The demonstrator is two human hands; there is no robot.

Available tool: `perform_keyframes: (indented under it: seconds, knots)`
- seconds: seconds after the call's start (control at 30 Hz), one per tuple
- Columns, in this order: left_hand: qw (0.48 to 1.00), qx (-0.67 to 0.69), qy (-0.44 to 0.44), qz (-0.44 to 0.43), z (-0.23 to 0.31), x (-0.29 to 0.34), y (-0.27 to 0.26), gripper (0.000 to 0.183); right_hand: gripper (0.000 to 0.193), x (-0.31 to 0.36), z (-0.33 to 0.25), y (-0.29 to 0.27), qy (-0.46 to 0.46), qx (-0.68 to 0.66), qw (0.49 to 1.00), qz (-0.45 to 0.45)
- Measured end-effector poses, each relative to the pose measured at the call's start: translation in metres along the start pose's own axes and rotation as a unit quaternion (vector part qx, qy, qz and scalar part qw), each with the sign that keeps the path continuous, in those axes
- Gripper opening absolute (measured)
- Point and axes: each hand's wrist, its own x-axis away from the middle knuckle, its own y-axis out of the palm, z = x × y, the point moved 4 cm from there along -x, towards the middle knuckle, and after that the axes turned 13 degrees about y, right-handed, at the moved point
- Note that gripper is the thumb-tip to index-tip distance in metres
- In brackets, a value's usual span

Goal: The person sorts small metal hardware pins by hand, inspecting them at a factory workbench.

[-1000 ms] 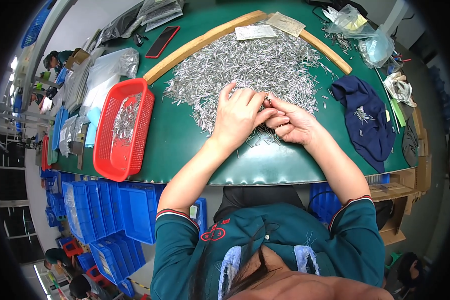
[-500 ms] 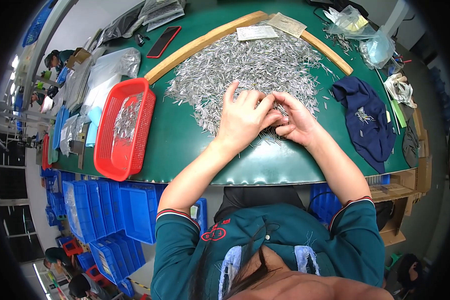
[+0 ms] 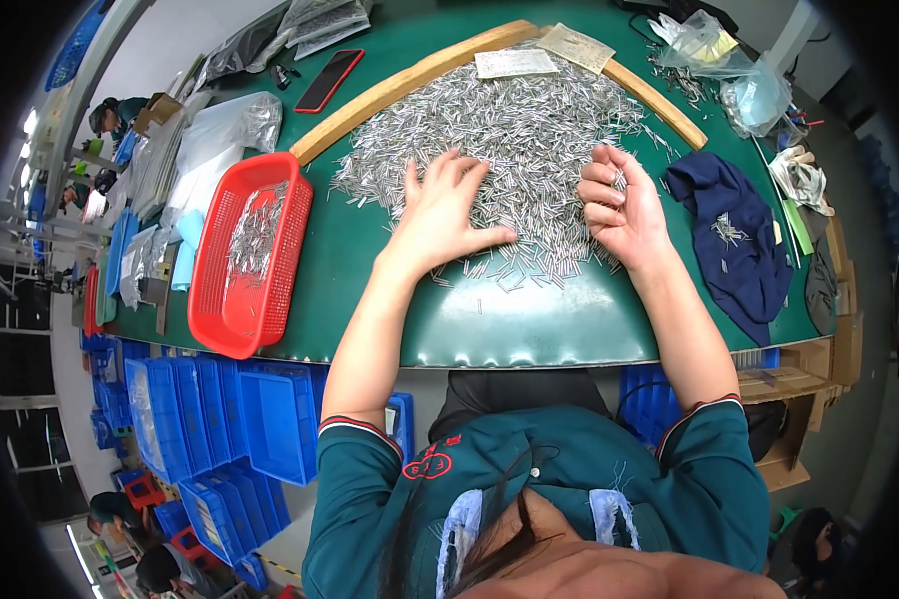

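Observation:
A wide, loose pile of small silvery metal pins (image 3: 529, 140) covers the middle of the green table. My left hand (image 3: 442, 208) lies over the pile's near left part, open, its fingers spread and its thumb stretched out toward the right. At the right edge of the pile is my right hand (image 3: 627, 215), palm turned up and fingers curled in. A few metal pins (image 3: 619, 182) show between those fingers; how many they hold is hidden. A single pin (image 3: 479, 306) lies apart, nearer the front edge.
Left stands a red plastic basket (image 3: 210, 299) with some pins inside. Two wooden bars (image 3: 410, 85) bound the pile's far side, with paper slips (image 3: 515, 64) there. A dark blue cloth (image 3: 739, 270) bearing pins lies right. A red-edged phone (image 3: 328, 82) and plastic bags (image 3: 756, 100) lie farther back.
My hands were together over the near part of the pile and have moved apart. The left has gone left with fingers spreading; the right has gone right and curled around pins.

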Motion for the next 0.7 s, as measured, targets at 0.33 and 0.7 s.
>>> perform_keyframes:
  seconds: [0.33,0.7]
  knots:
    - [0.996,-0.062,0.050,0.050,0.024,-0.027,0.026,0.038,0.033,-0.001,0.009,0.001,-0.035,0.088,0.993,0.072]
    - [0.984,0.045,-0.004,0.171,0.011,-0.016,0.011,0.010,0.029,0.002,0.014,0.003,-0.020,0.217,0.966,0.137]
